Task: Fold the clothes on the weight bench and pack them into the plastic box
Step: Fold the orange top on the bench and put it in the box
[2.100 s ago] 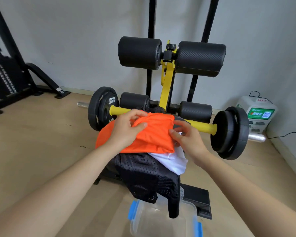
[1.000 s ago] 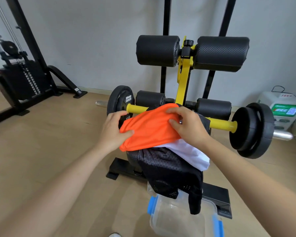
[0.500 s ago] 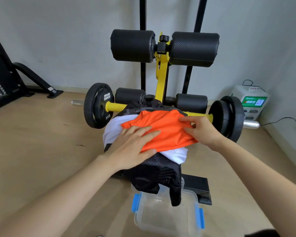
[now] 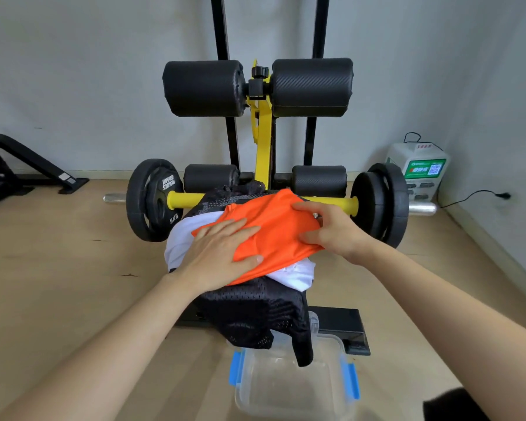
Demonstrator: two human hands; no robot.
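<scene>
On top of the pile on the weight bench (image 4: 263, 141), the orange garment (image 4: 274, 226) is lying bunched. Left hand (image 4: 222, 253) is pressing it flat, fingers straight. Right hand (image 4: 331, 229) is pinching its right edge between thumb and curled fingers. A white garment (image 4: 179, 238) and a black mesh garment (image 4: 249, 314) are lying beneath, the mesh hanging over the plastic box (image 4: 289, 387) on the floor.

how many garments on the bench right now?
3: orange garment on top, pressed by the left hand, gripped by the right hand; white garment beneath it; black mesh garment lowest, hanging toward the plastic box. More may be hidden.
</scene>
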